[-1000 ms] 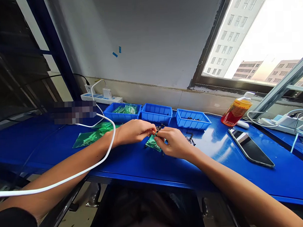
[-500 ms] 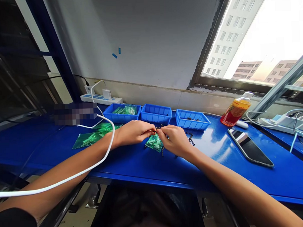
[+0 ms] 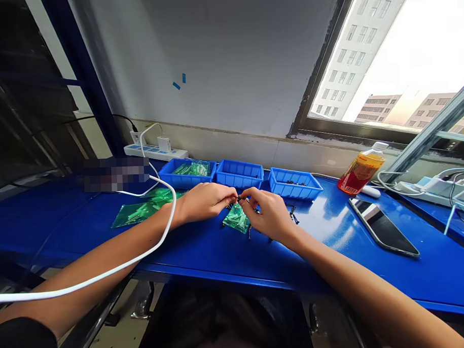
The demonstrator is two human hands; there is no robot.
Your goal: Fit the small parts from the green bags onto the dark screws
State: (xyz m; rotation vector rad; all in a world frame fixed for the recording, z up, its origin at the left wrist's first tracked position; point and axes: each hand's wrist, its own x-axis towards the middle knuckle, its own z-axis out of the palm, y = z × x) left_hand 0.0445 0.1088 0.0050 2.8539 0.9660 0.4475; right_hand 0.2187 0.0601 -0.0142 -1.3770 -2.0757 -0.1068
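Note:
Fingertips of my left hand [image 3: 205, 201] pinch a small black screw [image 3: 239, 197], held above the table. My right hand [image 3: 269, 213] meets it from the other side, thumb and forefinger closed at the screw's end. Just below lies a small green plastic bag [image 3: 236, 218] with pale strips inside. Loose black screws [image 3: 293, 212] are scattered to the right of my right hand, and a few more show around the bag. Part of that pile is hidden behind my fingers.
Behind my hands stand a blue bin with green bags [image 3: 188, 173], a middle blue bin [image 3: 239, 174] and a right blue bin [image 3: 295, 184] holding dark small parts. More green bags [image 3: 142, 210] lie left. A white cable [image 3: 143, 256] crosses my left forearm. Rightward are a phone [image 3: 384, 227] and a bottle [image 3: 363, 169].
My right fingers have shifted slightly, the forefinger rising and arching at the black screw. My left hand stays nearly in place.

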